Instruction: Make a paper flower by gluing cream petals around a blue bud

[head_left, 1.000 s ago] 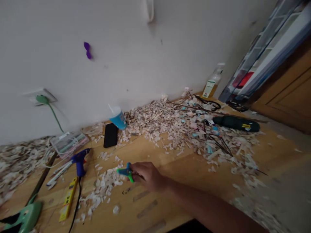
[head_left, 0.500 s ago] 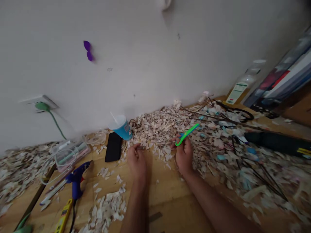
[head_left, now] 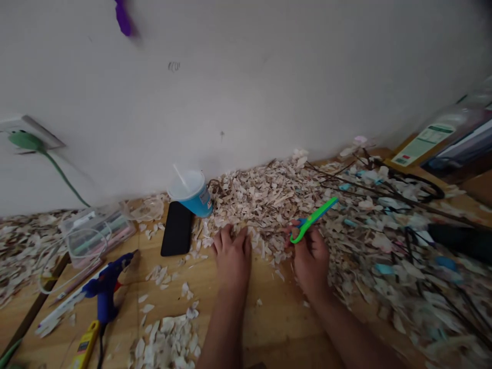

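My right hand is closed around green-and-blue plastic scissors, whose long end points up and to the right over the heap. Spread fingers mark my left hand, which is palm down at the near edge of a heap of pale dried petal-like scraps. Nothing can be seen in the left hand, though its palm is hidden. A blue-and-white cup with a white stick in it stands just beyond that hand. To its left lies a black phone.
A blue glue gun, a clear box and a yellow power strip lie on the left. On the right are dark thin stems, a dark green bottle-like object and a labelled clear bottle against the wall.
My left hand has gone from loosely curled to spread and reaches forward onto the scraps. The camera has tilted downward. The scissors stay in my right hand.
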Demonstrator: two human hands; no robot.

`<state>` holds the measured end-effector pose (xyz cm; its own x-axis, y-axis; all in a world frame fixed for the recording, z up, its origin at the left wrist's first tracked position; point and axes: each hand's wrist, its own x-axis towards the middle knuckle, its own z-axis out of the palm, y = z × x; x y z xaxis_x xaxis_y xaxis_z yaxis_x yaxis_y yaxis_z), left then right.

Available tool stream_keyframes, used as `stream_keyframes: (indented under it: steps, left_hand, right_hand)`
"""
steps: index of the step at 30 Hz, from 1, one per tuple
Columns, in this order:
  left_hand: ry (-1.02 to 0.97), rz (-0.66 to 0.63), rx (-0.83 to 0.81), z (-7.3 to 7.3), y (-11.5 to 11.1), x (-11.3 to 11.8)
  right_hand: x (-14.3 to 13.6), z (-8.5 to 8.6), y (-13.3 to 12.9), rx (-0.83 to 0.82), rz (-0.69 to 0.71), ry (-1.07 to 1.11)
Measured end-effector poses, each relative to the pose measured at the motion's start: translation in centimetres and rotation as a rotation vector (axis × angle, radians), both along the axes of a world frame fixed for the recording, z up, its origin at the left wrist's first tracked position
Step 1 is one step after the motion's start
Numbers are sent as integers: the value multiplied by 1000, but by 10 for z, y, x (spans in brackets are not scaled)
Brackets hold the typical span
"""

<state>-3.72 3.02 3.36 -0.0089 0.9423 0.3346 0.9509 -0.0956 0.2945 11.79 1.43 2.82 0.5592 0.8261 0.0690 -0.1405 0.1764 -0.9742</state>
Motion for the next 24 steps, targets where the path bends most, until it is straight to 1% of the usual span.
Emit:
stream_keyframes:
  steps: [5,9,15,24]
  left_hand:
    - [-11,-9,40,-1,-2,0]
    - [-12,-31,60,-1,-2,1]
    - [15,-71,13,-2,-2,1]
    - [21,-73,-24,-3,-2,3]
  right_hand:
    - [2,2,1,-22,-15,-5]
    - [3,0,0,-28,-19,-28]
    - [1,-6,-2,-52,14,-77]
    - [1,-7,-5,-47,40,-92]
